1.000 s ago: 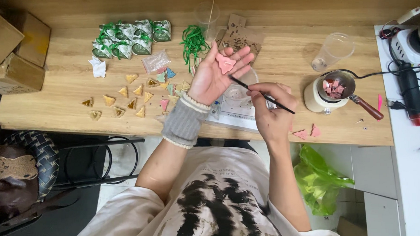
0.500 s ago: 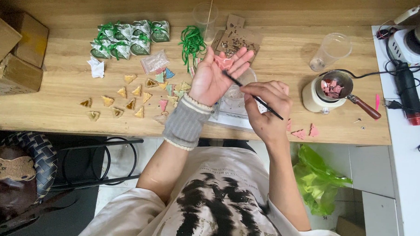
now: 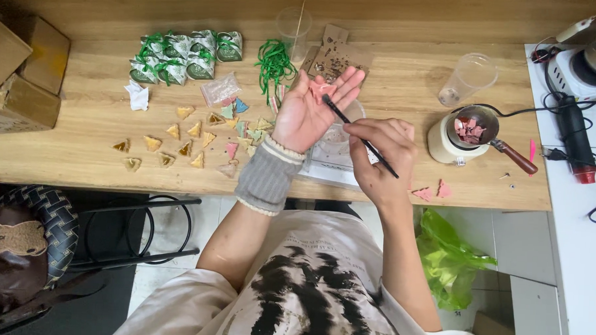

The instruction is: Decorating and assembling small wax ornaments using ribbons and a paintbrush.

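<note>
While in left hand, pink piece

Pretty even, soft light over my table, bright enough, no harsh glare. My hands only throw faint shadows on the wood. Everything's fairly sharp, small bits a little mushy. The floor down left goes dark, and the table edges bow slightly from the wide lens.
</note>
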